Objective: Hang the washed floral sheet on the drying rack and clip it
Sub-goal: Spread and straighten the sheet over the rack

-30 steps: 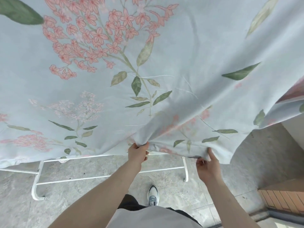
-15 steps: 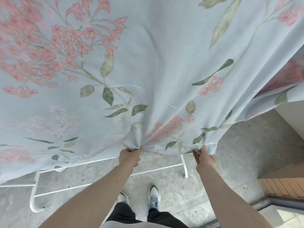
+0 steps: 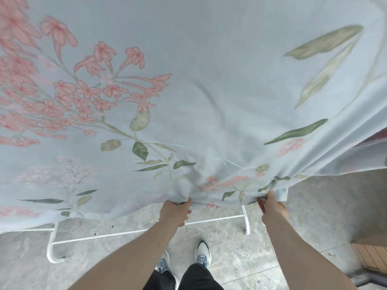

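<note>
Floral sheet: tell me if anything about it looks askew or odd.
The floral sheet hangs unevenly: its lower edge bunches into folds where the left hand and right hand grip it, and it sags lower toward the left. No damage shows.

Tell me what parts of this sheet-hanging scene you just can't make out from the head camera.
- Drying rack: only its white base rails show; the floral sheet covers the top.
- Clips: none visible.
- Sheet's top and sides: cut off by the frame edges.
- Left hand and right hand fingertips: buried in the hem they grip.
</note>
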`<state>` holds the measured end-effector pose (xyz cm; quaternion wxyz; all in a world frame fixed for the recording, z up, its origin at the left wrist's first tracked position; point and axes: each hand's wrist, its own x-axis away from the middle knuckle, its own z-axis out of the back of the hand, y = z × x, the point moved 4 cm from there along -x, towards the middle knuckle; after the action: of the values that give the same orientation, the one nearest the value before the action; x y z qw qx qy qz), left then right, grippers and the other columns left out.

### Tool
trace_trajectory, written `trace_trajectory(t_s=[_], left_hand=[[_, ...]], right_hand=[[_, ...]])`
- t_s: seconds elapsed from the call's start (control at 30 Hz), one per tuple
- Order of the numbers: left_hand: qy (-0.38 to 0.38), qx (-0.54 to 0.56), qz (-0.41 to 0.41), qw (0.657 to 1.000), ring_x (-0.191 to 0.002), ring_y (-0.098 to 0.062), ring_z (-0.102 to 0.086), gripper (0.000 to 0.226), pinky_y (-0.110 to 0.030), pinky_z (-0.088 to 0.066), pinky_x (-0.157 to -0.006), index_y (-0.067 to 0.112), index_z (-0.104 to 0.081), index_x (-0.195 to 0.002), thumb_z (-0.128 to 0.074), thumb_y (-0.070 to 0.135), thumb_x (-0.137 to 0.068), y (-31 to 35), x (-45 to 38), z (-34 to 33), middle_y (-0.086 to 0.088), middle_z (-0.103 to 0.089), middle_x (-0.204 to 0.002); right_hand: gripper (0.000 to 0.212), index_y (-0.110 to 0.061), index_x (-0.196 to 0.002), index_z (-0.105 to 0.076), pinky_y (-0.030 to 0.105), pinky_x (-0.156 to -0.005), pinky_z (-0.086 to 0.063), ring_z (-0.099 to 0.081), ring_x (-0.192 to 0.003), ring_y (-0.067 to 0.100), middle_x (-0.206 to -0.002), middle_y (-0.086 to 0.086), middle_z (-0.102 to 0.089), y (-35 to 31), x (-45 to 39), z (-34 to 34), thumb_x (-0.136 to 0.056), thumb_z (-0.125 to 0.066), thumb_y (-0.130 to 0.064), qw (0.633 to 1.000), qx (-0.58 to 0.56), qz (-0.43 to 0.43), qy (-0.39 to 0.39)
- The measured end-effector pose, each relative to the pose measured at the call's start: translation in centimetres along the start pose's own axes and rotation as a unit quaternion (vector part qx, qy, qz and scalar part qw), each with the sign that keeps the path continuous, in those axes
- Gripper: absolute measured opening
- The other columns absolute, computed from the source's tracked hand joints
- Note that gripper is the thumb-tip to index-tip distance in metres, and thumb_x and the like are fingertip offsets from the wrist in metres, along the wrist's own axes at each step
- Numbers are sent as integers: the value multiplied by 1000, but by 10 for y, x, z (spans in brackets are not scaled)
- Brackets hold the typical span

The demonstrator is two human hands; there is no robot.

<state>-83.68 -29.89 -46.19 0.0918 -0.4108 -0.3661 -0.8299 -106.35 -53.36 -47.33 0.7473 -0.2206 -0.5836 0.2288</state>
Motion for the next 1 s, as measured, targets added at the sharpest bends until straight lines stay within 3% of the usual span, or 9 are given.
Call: trace_trajectory(t_s=[0.17, 0.33, 0.4, 0.53, 0.63, 0.73, 0.77, 0.83, 1.0], left_hand=[[19, 21, 13, 1000, -58, -12, -66, 31, -28, -60, -58, 14, -76, -86, -76, 45, -88, -8, -26, -13, 5, -78, -73], [22, 31, 34, 999, -61, -12, -66, 34, -29, -61, -59, 13, -75, -84, -76, 47, -88, -22, -48, -21, 4, -78, -74], [20, 29, 41, 999, -63, -12, -67, 35, -27, -59, -57, 13, -75, -85, -76, 48, -88, -27, -55, -22, 5, -78, -75], [-3, 13, 47, 999, -67, -12, -70, 35, -26, -58, -56, 13, -73, -91, -73, 48, -90, -28, -58, -19, 2, -79, -82], [-37, -42, 62, 997, -71, -12, -74, 34, -29, -64, -64, 12, -73, -93, -74, 45, -91, -35, -46, -7, 0, -78, -85], [-28, -120, 15, 992, -77, -16, -76, 19, -33, -65, -75, 19, -69, -97, -74, 35, -87, -48, -25, 26, 1, -76, -78], [-19, -139, -13, 990, -78, -16, -76, 16, -33, -64, -77, 24, -66, -96, -72, 34, -86, -53, -16, 39, 4, -76, -78], [-10, -170, -52, 984, -77, -12, -72, 11, -31, -61, -75, 30, -63, -93, -71, 34, -86, -63, 4, 69, 10, -73, -82], [24, -118, -53, 991, -67, -15, -73, 11, -32, -59, -67, 26, -66, -93, -74, 30, -87, -94, 31, 151, 5, -73, -84]], right_hand=[[37, -9, -102, -65, 24, -48, -39, -60, -58, 11, -73, -1, -63, 16, -32, -16, -100, -64, -46, 1000, 21, -3, 3], [37, -13, -78, -57, 23, -49, -38, -60, -49, 12, -53, -3, -64, 32, -52, -25, -99, -66, -42, 999, 25, -22, -6], [40, -16, -78, -54, 21, -44, -37, -61, -54, 10, -59, -6, -65, 38, -61, -27, -99, -64, -48, 999, 26, -24, 8], [49, -10, -98, -67, 25, -48, -35, -65, -56, 11, -70, -10, -69, 42, -73, -25, -95, -61, -58, 998, 54, -41, 4], [56, -8, -128, -61, 25, -45, -49, -69, -47, 12, -62, -6, -73, 58, -89, -23, -96, -63, -54, 996, 70, -57, -23], [50, -2, -126, -58, 36, -75, -64, -70, -70, 22, -87, 13, -70, 69, -28, -31, -105, -53, -46, 992, 101, -58, -42], [48, 0, -123, -59, 42, -85, -63, -67, -75, 23, -90, 13, -65, 75, -8, -33, -106, -49, -44, 988, 137, -51, -57], [49, 3, -125, -57, 47, -89, -62, -67, -82, 25, -93, 14, -62, 94, 28, -43, -108, -48, -41, 969, 217, -35, -111], [49, -6, -145, -52, 36, -71, -62, -69, -98, 24, -115, 6, -64, 138, 102, -88, -104, -60, -32, 915, 308, -17, -260]])
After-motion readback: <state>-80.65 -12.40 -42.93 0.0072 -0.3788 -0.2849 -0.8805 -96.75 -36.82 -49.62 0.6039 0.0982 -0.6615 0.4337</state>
